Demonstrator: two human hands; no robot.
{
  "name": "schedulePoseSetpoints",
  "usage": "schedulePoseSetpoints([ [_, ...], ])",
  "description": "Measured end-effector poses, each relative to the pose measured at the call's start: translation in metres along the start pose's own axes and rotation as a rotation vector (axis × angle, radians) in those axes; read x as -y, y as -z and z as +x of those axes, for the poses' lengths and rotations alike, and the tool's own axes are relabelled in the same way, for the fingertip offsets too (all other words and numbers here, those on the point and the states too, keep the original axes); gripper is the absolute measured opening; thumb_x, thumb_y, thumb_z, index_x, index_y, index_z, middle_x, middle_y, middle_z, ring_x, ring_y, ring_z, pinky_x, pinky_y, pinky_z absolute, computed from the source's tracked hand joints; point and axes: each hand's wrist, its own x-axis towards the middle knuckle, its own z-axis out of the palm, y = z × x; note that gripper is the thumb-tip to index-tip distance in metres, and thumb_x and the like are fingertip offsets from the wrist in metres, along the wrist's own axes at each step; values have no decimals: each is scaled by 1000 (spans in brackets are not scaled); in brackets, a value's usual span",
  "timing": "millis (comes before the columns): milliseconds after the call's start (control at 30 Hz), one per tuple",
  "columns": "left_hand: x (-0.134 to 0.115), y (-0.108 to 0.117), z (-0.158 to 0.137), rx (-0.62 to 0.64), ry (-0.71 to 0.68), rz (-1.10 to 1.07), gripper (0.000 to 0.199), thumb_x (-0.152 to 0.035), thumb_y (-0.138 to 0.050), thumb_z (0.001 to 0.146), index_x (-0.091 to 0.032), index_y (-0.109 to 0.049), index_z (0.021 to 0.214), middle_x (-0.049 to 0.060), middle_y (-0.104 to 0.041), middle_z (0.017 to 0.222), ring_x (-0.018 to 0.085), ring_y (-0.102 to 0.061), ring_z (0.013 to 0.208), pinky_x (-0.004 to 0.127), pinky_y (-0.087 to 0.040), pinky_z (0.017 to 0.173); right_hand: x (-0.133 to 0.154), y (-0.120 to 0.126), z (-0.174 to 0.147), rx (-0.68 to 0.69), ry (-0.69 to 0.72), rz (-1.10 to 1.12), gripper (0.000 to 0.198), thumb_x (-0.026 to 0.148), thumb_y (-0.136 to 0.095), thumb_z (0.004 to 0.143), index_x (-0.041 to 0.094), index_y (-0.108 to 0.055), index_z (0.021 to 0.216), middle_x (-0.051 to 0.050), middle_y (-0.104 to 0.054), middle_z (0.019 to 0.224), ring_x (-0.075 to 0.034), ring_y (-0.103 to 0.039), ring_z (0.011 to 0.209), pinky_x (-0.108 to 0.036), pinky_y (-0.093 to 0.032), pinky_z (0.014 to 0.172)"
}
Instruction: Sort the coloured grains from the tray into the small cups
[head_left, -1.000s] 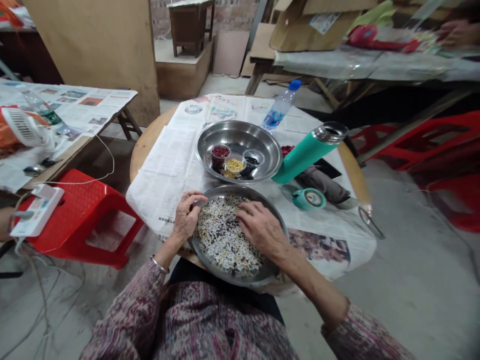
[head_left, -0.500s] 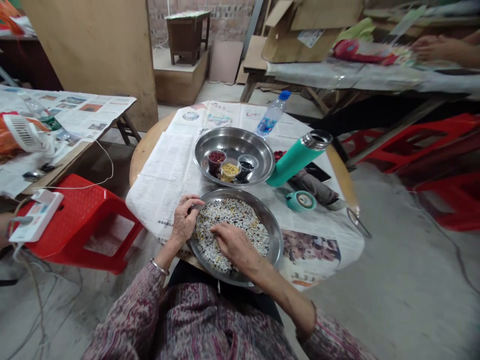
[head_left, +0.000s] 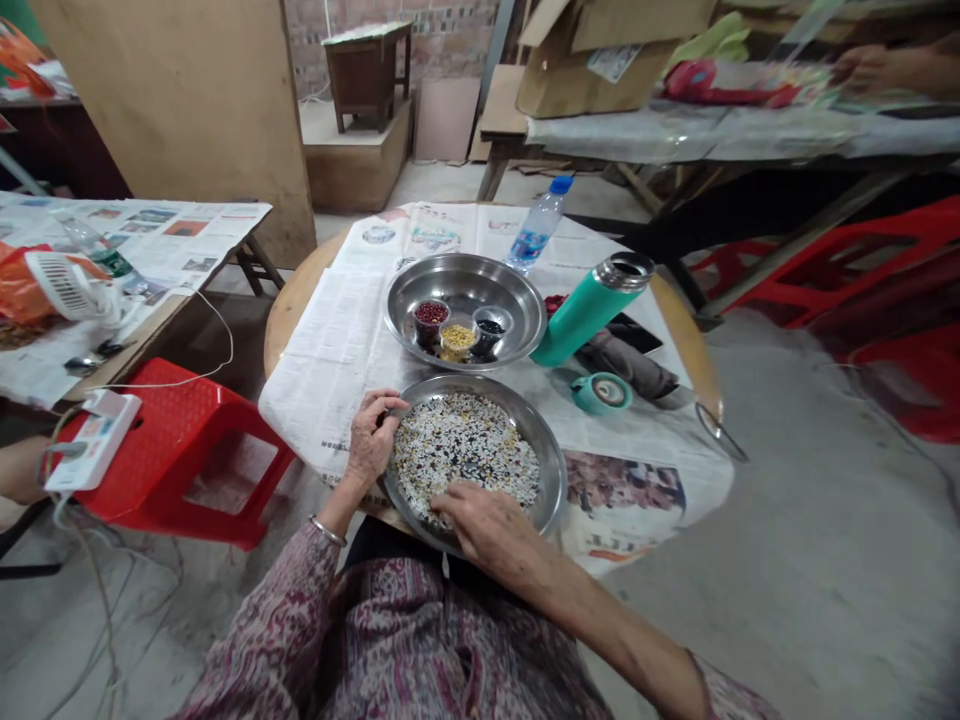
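Note:
The near steel basin (head_left: 553, 470) holds a spread of white grains (head_left: 480, 420) mixed with black, yellow and red ones. My left hand (head_left: 373, 432) is closed at its left rim, fingertips curled over the edge. Low in the same basin, my right hand (head_left: 480, 515) has its fingers bent down against the grains; whatever is between the fingertips is hidden. A second steel basin (head_left: 517, 350) just behind contains small clear cups: one of red beans (head_left: 432, 316), one of yellow grains (head_left: 457, 338) and one of black beans (head_left: 490, 328).
Newspaper covers the round table (head_left: 315, 370). Right of the basins are a green flask (head_left: 589, 315), its lid (head_left: 601, 392), a water bottle (head_left: 537, 228) and a dark cloth item (head_left: 637, 368). A red stool (head_left: 180, 440) with a power strip (head_left: 94, 440) stands left. Another person's hand (head_left: 877, 70) shows at far right.
My right hand has moved down towards the near edge of the basin, uncovering darker grains in the middle. My left hand stays at the rim. The view has shifted slightly.

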Motion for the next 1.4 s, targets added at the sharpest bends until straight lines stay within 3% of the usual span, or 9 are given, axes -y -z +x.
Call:
schedulePoseSetpoints([
  [167, 1, 0, 0, 23, 6, 16, 19, -8, -53, 83, -19, -68, 84, 5, -64, 105, 19, -60, 104, 34, -48, 97, -28, 13, 35, -168, -172, -110, 29, 9, -48, 91, 21, -64, 113, -10, -67, 108, -24, -58, 101, -33, -49, 75],
  [333, -1, 0, 0, 20, 4, 19, 20, -7, -53, 84, -19, -68, 83, 5, -64, 104, 19, -61, 104, 35, -48, 98, -45, 12, 49, -270, -324, -114, 35, 37, -60, 90, 19, -60, 120, -15, -62, 114, -29, -56, 104, -38, -50, 78],
  [500, -2, 0, 1, 15, 4, 18, 21, -6, -52, 84, -20, -68, 84, 5, -64, 104, 19, -60, 105, 36, -48, 98, -27, -3, 62, -243, -214, 212, 22, 9, -52, 82, 18, -65, 98, -7, -68, 96, -20, -61, 89, -33, -48, 83],
  [633, 1, 0, 1, 28, -8, 13, 20, -6, -52, 84, -19, -68, 84, 5, -64, 105, 19, -60, 105, 36, -48, 99, -4, -5, 68, -195, -187, 419, 22, 5, -52, 78, 20, -65, 87, -2, -68, 82, -16, -61, 78, -28, -47, 77],
  [833, 2, -2, 1, 18, -2, -3, 20, -6, -52, 83, -19, -68, 84, 5, -64, 104, 19, -60, 104, 35, -48, 99, 14, 5, 68, -60, 170, 146, 14, 9, -54, 85, 17, -65, 88, -8, -66, 94, -21, -56, 94, -34, -48, 85],
  [1000, 0, -2, 1, 23, -8, -4, 19, -7, -52, 84, -19, -68, 84, 5, -64, 103, 19, -60, 104, 35, -48, 97, -13, 14, 48, 37, 254, 22, 12, 10, -57, 85, 18, -65, 88, -8, -63, 98, -22, -54, 95, -36, -50, 83],
  [1100, 0, -2, 1, 27, -7, -11, 19, -8, -54, 84, -19, -68, 84, 5, -64, 103, 19, -60, 103, 36, -48, 96, -43, 18, 29, -13, 137, -12, 21, 5, -53, 83, 20, -66, 91, -8, -62, 101, -20, -56, 96, -33, -51, 80],
  [1233, 1, -2, 1, 34, -5, -24, 18, -9, -55, 85, -20, -69, 84, 5, -64, 103, 19, -59, 103, 36, -48, 97, -76, 23, 24, -215, -93, -67, 31, 4, -44, 85, 19, -65, 103, -11, -62, 112, -22, -59, 101, -35, -52, 87],
  [1400, 1, -2, 2, 32, -4, -21, 20, -7, -55, 84, -21, -69, 84, 5, -63, 103, 19, -59, 103, 37, -48, 98, -81, 25, 37, -244, -222, -89, 35, 9, -43, 88, 14, -63, 117, -17, -63, 115, -29, -58, 110, -44, -50, 95],
])
